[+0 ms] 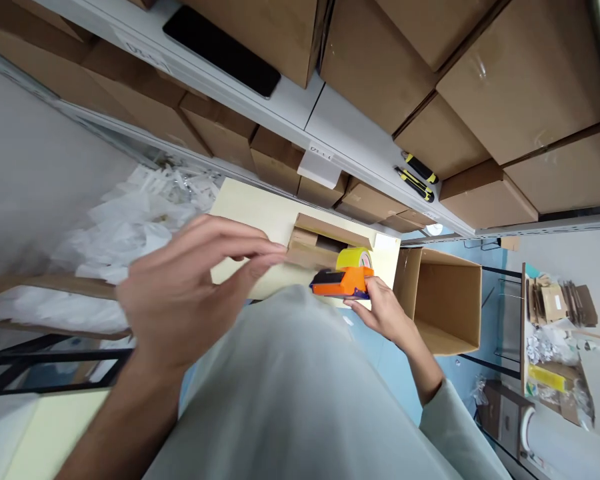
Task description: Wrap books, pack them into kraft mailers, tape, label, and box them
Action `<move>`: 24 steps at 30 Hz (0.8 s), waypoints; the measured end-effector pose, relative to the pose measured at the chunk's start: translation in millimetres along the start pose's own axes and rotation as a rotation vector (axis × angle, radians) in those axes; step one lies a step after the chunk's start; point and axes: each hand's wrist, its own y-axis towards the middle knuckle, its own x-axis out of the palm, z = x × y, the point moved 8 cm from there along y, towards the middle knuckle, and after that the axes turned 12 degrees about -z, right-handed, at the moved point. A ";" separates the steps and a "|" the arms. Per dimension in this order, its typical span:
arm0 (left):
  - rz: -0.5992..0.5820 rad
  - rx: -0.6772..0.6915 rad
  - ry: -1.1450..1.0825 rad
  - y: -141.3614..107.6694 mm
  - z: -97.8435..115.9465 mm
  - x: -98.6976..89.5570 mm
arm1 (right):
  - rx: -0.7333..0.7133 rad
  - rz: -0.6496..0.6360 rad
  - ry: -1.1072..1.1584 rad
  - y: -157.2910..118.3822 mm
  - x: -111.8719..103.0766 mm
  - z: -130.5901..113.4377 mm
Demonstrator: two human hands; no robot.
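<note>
My right hand grips an orange tape dispenser loaded with a roll of yellow tape. The dispenser is at the near edge of the pale table. Just beyond it on the table lies a small cardboard box, partly hidden by the dispenser and roll. My left hand, slightly blurred, is raised closer to the camera. Its thumb and fingertips are pinched together and overlap the box's left end in view. Whether anything thin is in that pinch, I cannot make out.
Above the table, a shelf holds large cartons, a black phone and two yellow-black box cutters. A large open carton stands at the right. White plastic bags are heaped at the left.
</note>
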 end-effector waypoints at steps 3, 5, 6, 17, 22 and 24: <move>0.066 -0.265 -0.159 -17.3 -47.4 18.5 | 0.109 -0.170 0.040 1.1 -5.7 28.2; 0.110 -0.482 -0.355 -38.6 -93.1 47.0 | 0.166 -0.276 0.055 9.2 -12.9 48.5; 0.124 -0.604 -0.467 -51.9 -117.5 66.0 | 0.194 -0.318 0.052 15.5 -17.7 59.5; 0.389 -0.923 -0.893 -108.1 -233.7 166.8 | 0.202 -0.744 0.294 108.5 -26.8 141.7; 0.426 -0.955 -0.900 -112.7 -248.1 168.2 | 0.195 -0.807 0.372 125.0 1.0 163.3; 0.414 -0.975 -0.883 -115.2 -251.9 167.9 | 0.201 -0.805 0.405 127.7 10.4 168.4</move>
